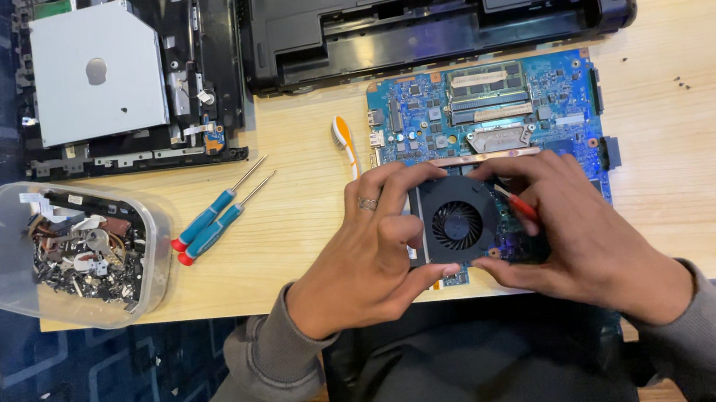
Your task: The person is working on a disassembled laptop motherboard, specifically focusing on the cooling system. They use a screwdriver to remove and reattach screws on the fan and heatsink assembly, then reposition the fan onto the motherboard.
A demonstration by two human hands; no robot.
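A blue laptop motherboard (420,117) lies on the wooden table (713,160) in front of me. A black round cooling fan (456,221) sits on its near part. My left hand (364,254) grips the fan's left side, a ring on one finger. My right hand (581,229) grips the fan's right side and also holds a thin red-handled tool (520,206) against the palm. Both hands cover the board's near edge.
Two blue-and-red screwdrivers (216,215) lie left of the board, with an orange-and-white tool (344,140) beside it. A clear tub of small parts (76,251) overhangs the table's left edge. A black laptop base (435,8) and an opened chassis (123,75) lie behind.
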